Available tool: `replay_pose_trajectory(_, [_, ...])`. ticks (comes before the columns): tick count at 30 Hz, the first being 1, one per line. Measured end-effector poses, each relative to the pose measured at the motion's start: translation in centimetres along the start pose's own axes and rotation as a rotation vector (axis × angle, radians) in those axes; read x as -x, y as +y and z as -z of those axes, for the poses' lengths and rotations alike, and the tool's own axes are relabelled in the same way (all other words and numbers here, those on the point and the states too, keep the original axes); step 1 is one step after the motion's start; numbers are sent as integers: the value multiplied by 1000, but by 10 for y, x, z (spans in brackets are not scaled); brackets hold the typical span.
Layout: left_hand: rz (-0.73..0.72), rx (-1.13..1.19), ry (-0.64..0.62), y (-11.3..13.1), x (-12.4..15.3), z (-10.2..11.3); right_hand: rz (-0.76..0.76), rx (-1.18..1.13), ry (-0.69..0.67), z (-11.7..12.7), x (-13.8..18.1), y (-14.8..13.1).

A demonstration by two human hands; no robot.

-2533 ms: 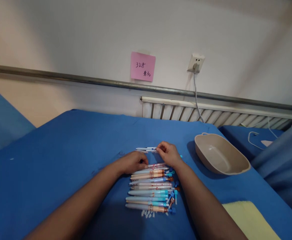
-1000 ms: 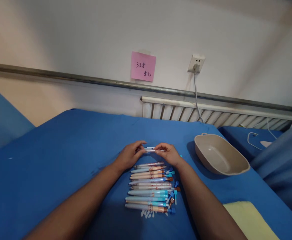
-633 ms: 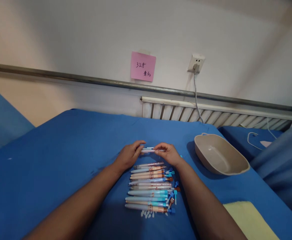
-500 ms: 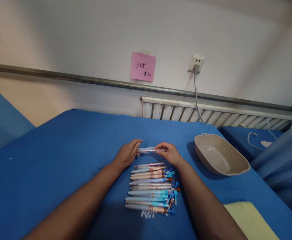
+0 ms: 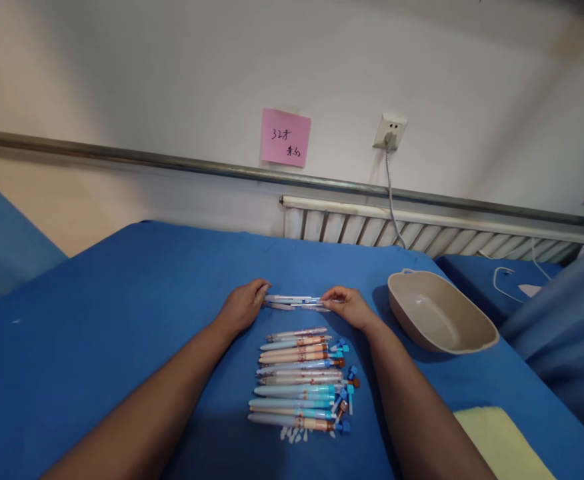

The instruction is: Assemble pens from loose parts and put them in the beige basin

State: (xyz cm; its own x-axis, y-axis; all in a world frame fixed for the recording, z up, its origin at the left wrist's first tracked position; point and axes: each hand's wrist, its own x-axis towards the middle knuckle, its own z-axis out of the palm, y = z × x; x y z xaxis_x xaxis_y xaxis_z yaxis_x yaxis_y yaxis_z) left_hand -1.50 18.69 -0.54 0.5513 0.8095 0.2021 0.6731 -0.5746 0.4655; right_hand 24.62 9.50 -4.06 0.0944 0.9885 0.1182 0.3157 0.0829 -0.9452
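Above a row of pens, a small bundle of thin white and pale pen refills (image 5: 295, 301) lies crosswise on the blue cloth. My left hand (image 5: 245, 305) is closed with its fingertips at the bundle's left end. At the right end, my right hand (image 5: 348, 305) pinches the refills between thumb and fingers. Several pens (image 5: 297, 377) in pale blue, peach and turquoise lie side by side just below my hands. Loose blue and brown clicker pieces (image 5: 345, 393) are scattered by their right ends. Small white bits (image 5: 296, 435) sit below the lowest pen.
A beige plastic basin (image 5: 439, 313) stands to the right of my right hand. A yellow cloth (image 5: 499, 443) lies at the lower right. Blue cloth (image 5: 137, 300) covers the table, which meets a wall with a radiator (image 5: 352, 227) and a metal rail (image 5: 182, 163).
My hands have moved apart, the left one to the left and the right one slightly right. More of the refills shows between them. The pens lie as before.
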Motion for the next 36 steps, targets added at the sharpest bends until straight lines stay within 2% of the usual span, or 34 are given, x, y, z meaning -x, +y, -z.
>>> replay_pose_trajectory(5, [-30,30,-46,5,3,-6,-18,-7,161,-9,-3,-2])
replay_pose_trajectory(9, [-84,74,-117,17,9,-15,-54,-151,25,-35,-3,-8])
replay_pose_trajectory(12, [-113,121,-163,19,11,-16,-105,-137,-8,-47,-1,-6])
replay_pose_trajectory(19, [-16,221,-201,-10,3,2,-91,-40,29,-46,-3,5])
replay_pose_trajectory(23, [60,344,-165,-23,1,3,-78,-3,38,-44,-3,5])
replay_pose_trajectory(26, [71,370,-157,-19,2,-3,-10,73,12,-39,-1,4])
replay_pose_trajectory(29, [37,304,-159,-11,5,-9,62,204,-88,-31,1,1])
replay_pose_trajectory(36, [-39,168,-160,-4,8,-9,193,682,-193,-24,8,-18])
